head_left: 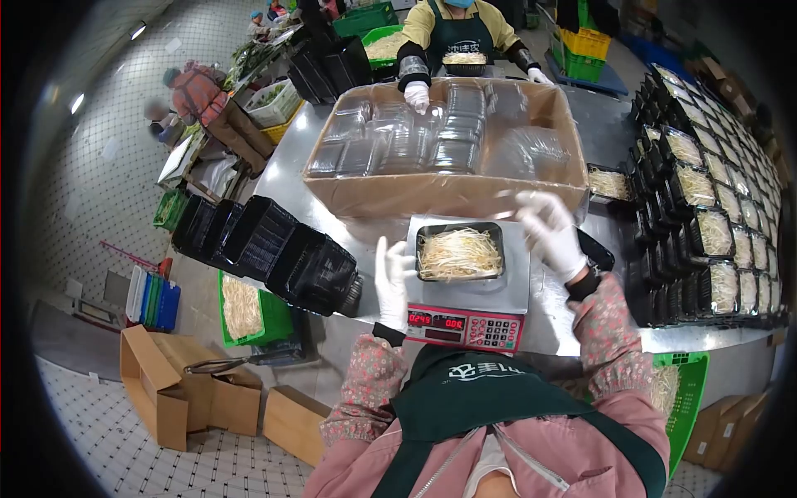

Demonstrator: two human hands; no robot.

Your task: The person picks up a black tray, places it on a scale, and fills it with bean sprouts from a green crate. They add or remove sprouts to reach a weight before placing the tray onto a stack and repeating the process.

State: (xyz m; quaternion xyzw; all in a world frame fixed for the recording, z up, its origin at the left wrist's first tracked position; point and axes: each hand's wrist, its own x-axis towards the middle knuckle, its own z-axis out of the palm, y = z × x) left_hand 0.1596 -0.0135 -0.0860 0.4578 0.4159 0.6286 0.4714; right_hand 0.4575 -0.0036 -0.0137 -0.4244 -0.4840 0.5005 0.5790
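A black tray (422,272) filled with bean sprouts (459,254) sits on the steel platform of a digital scale (469,329) with lit red digits. My left hand (390,280), in a white glove, is beside the tray's left side, fingers stretched upward and holding nothing. On the right, above the scale's edge, my gloved right hand (550,234) has its fingers bent together. Thin pale strands that look like bean sprouts, blurred, show at its fingertips. Neither hand appears to touch the tray.
Behind the scale stands a cardboard box (398,196) of clear plastic lids (461,124). Stacked empty black trays (274,253) lie left; filled trays (714,232) are piled right. Across the table, a co-worker's gloved hand (417,96) reaches into the box. Green crates (278,319) flank me below.
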